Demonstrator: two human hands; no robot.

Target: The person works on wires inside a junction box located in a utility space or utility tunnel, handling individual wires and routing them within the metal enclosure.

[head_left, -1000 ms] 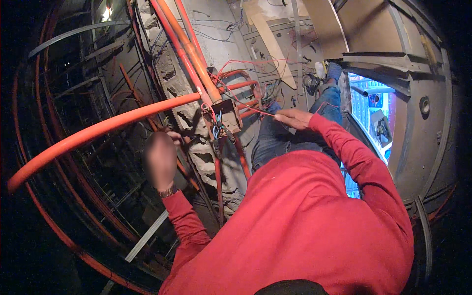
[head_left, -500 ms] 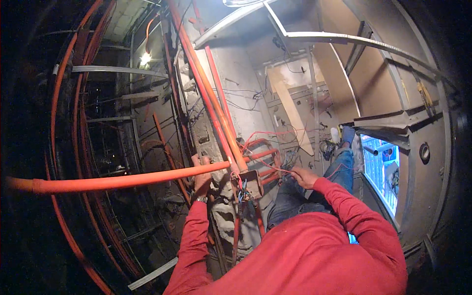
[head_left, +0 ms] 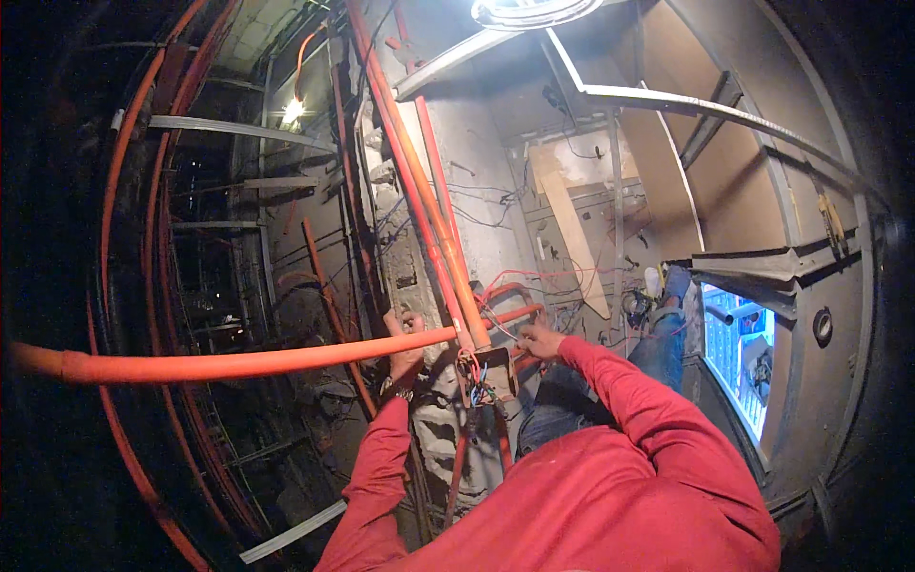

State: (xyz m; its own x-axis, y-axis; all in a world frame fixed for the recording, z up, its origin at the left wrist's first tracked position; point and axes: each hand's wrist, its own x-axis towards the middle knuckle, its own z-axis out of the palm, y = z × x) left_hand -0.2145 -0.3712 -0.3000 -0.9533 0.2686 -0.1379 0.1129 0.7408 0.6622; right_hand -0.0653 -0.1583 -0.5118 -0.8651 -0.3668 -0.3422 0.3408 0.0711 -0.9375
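Note:
My left hand is closed around a long orange conduit, which hides part of the palm. Its fingertips curl above the pipe beside the broken masonry edge. To the right, my right hand pinches a thin wire close to the bent orange conduits. Between the hands sits an open junction box with several coloured wires spilling out. Upright orange conduits run down to this box. A red wire loops behind my right hand.
A drywall partition with metal studs rises at right, beside a bright opening. Metal rails and dark conduits fill the left side. A ring lamp glows above, and a wooden board leans at the back.
My right hand has moved left and slightly up, nearer the junction box, with the wire in its fingers. My left hand stays at the conduit. The whole view has shifted slightly.

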